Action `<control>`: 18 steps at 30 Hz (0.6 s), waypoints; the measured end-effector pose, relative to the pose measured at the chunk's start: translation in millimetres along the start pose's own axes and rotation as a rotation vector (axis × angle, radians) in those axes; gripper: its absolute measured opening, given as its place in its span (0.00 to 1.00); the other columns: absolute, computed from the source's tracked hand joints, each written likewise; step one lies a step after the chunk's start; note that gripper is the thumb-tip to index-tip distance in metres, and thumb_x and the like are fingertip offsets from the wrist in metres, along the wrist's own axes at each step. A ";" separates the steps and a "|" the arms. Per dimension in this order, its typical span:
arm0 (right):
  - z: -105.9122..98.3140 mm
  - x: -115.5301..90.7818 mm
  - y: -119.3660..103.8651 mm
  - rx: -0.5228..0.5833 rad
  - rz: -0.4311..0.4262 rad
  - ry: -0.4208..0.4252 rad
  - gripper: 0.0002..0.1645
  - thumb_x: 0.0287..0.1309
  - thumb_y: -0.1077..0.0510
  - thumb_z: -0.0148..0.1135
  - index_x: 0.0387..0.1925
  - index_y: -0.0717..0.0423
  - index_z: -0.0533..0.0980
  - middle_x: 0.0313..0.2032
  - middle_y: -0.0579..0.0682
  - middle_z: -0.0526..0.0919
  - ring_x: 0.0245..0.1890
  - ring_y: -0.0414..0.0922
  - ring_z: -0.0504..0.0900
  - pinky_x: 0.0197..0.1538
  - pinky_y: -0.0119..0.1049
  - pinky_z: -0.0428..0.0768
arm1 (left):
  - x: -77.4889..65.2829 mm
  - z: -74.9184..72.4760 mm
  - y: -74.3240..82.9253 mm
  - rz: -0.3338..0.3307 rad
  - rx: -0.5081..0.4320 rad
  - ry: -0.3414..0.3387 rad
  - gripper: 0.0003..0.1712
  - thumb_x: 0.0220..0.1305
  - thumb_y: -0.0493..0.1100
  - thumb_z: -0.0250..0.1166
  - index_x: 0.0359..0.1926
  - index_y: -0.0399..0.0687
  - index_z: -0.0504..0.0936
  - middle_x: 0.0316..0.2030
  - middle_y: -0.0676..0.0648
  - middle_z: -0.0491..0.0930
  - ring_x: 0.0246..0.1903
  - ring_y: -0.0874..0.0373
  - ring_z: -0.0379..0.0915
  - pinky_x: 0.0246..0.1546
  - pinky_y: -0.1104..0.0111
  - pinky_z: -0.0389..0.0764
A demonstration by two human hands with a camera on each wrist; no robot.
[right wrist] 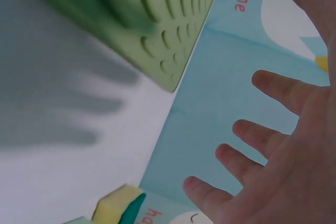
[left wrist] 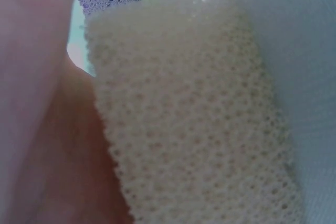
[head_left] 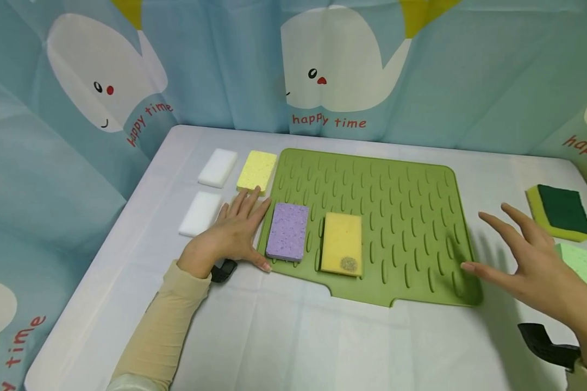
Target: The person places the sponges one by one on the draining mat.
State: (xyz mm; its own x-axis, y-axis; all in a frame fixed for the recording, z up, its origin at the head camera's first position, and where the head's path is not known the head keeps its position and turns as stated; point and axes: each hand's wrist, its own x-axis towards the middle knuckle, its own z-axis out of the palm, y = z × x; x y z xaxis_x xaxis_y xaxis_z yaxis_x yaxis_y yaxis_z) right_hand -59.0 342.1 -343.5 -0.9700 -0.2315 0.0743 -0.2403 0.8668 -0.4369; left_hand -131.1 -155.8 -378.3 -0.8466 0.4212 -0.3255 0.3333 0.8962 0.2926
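A green ridged mat (head_left: 411, 228) lies on the white table. On its left part are a purple sponge (head_left: 287, 231) and a yellow sponge (head_left: 342, 239) with a greyish round patch. My left hand (head_left: 235, 231), fingers spread, is at the mat's left edge, beside the purple sponge. A white sponge (head_left: 200, 214) lies just left of it; a pale porous block (left wrist: 189, 108) fills much of the left wrist view. The fingertips reach the near end of a pale yellow sponge (head_left: 257, 171). My right hand (head_left: 533, 260) hovers off the mat's right edge with fingers apart, holding nothing.
Another white sponge (head_left: 217, 168) lies at the back left. To the right are a yellow sponge with a dark green top (head_left: 564, 212) and a light green sponge (head_left: 584, 266), partly hidden by my right hand. A blue printed curtain (head_left: 254, 65) hangs behind the table.
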 end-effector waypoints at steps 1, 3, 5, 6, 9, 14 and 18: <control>-0.4 -1.1 1.6 -0.006 0.005 0.004 0.56 0.52 0.50 0.75 0.76 0.53 0.55 0.77 0.69 0.38 0.73 0.76 0.33 0.63 0.80 0.31 | 0.1 0.2 -0.1 0.000 0.000 0.000 0.86 0.28 0.75 0.78 0.80 0.53 0.35 0.78 0.44 0.20 0.77 0.42 0.16 0.72 0.35 0.38; -1.1 -3.5 5.3 -0.015 0.009 0.017 0.56 0.51 0.50 0.75 0.76 0.55 0.55 0.76 0.71 0.38 0.73 0.77 0.33 0.64 0.80 0.31 | 0.2 0.4 -0.1 -0.002 -0.001 -0.002 0.86 0.28 0.75 0.78 0.80 0.53 0.35 0.78 0.45 0.20 0.77 0.43 0.16 0.73 0.35 0.38; -1.5 -5.5 8.3 -0.019 0.020 0.025 0.55 0.52 0.50 0.74 0.75 0.56 0.55 0.76 0.72 0.38 0.73 0.77 0.33 0.65 0.79 0.31 | -0.1 0.5 -0.3 -0.002 0.001 -0.002 0.86 0.28 0.75 0.78 0.80 0.53 0.35 0.78 0.45 0.20 0.77 0.43 0.16 0.73 0.35 0.38; -1.6 -6.5 9.7 -0.024 0.026 0.028 0.55 0.52 0.50 0.74 0.75 0.56 0.55 0.76 0.72 0.38 0.73 0.77 0.33 0.65 0.79 0.31 | -0.4 0.4 -0.2 -0.001 0.000 -0.003 0.86 0.28 0.75 0.78 0.80 0.53 0.35 0.78 0.45 0.20 0.77 0.43 0.15 0.73 0.35 0.38; -1.7 -9.3 14.1 -0.030 0.037 0.030 0.54 0.53 0.50 0.73 0.75 0.57 0.55 0.76 0.72 0.37 0.72 0.80 0.32 0.65 0.78 0.30 | -0.1 -0.2 0.2 0.001 0.002 0.000 0.86 0.29 0.75 0.78 0.80 0.54 0.34 0.78 0.45 0.20 0.77 0.43 0.15 0.73 0.35 0.38; -0.1 -11.1 22.5 -0.053 0.052 0.036 0.54 0.54 0.50 0.72 0.75 0.59 0.54 0.76 0.72 0.37 0.71 0.80 0.33 0.67 0.77 0.30 | 1.2 -0.6 0.1 0.004 0.006 0.007 0.86 0.28 0.76 0.77 0.80 0.54 0.35 0.78 0.45 0.21 0.77 0.42 0.16 0.73 0.35 0.38; 0.4 -9.6 27.3 -0.075 0.089 0.035 0.55 0.53 0.48 0.72 0.75 0.61 0.53 0.75 0.73 0.36 0.71 0.80 0.34 0.67 0.76 0.30 | 0.8 -0.1 -0.7 0.001 0.005 0.005 0.86 0.28 0.75 0.77 0.80 0.53 0.35 0.78 0.44 0.21 0.78 0.42 0.16 0.73 0.35 0.39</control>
State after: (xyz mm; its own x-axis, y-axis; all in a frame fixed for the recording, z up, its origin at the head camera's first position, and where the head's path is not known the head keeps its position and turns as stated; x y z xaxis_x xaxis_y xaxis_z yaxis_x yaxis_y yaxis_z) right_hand -56.1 367.7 -356.5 -0.9879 -0.1380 0.0704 -0.1544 0.9140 -0.3751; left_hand -132.1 -156.1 -378.6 -0.8484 0.4213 -0.3206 0.3363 0.8966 0.2881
